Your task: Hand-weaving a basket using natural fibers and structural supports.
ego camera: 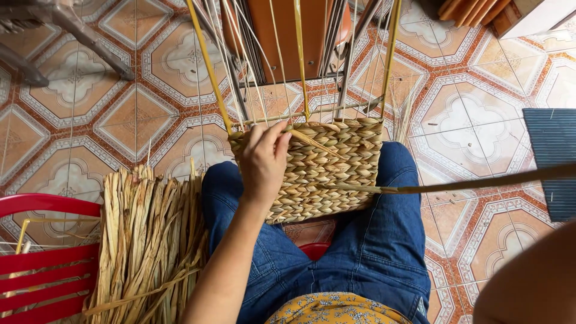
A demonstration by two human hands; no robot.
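Note:
A half-woven basket [327,174] of tan plaited fibre rests on my lap, on blue jeans. Thin wire uprights and yellow frame rods [300,54] rise from its top edge. My left hand [264,162] grips the basket's upper left corner, fingers curled over the rim. One long flat fibre strand [480,181] runs taut from the basket's right side to the right edge of the picture. My right forearm [528,282] shows at the bottom right, but its hand is outside the picture.
A bundle of dried fibre strips [150,240] lies on the left, against a red plastic chair [42,258]. An orange seat [288,36] stands behind the basket. A dark ribbed mat [555,156] lies on the patterned tile floor at right. Metal legs [90,42] cross the top left.

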